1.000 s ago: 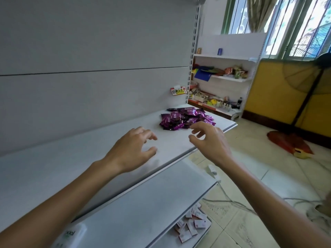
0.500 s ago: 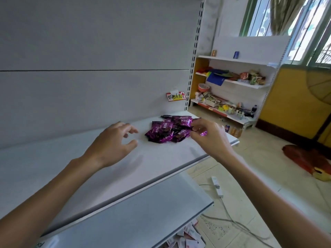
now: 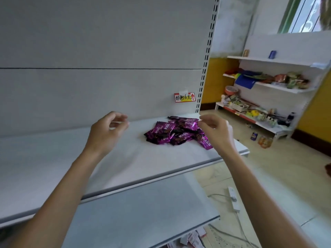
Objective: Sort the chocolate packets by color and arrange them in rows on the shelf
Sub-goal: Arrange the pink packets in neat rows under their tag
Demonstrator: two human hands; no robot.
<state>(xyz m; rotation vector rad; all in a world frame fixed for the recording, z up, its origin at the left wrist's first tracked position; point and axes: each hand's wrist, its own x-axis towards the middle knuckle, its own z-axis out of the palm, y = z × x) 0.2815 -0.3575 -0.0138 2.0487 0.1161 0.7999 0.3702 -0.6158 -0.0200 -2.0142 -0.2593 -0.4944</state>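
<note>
A heap of several purple "KISS" chocolate packets [image 3: 170, 134] lies at the right end of the white shelf [image 3: 125, 158], close to the back panel. My right hand [image 3: 217, 134] is at the heap's right side. Its thumb and forefinger pinch the shiny end of the top packet [image 3: 189, 124]. My left hand [image 3: 107, 134] hovers over the bare shelf to the left of the heap, a short gap away, with fingers loosely curled and nothing in them.
A red-and-yellow price tag [image 3: 184, 97] is stuck on the back panel above the heap. A lower shelf [image 3: 143, 212] juts out below, with small pink-white packets [image 3: 193, 238] under it. A power strip [image 3: 233, 197] and cables lie on the floor. A stocked rack [image 3: 268, 86] stands far right.
Both hands have moved forward toward the heap as the view turned left. My right hand has gone from hovering in front of the packets to pinching one at the heap's right side.
</note>
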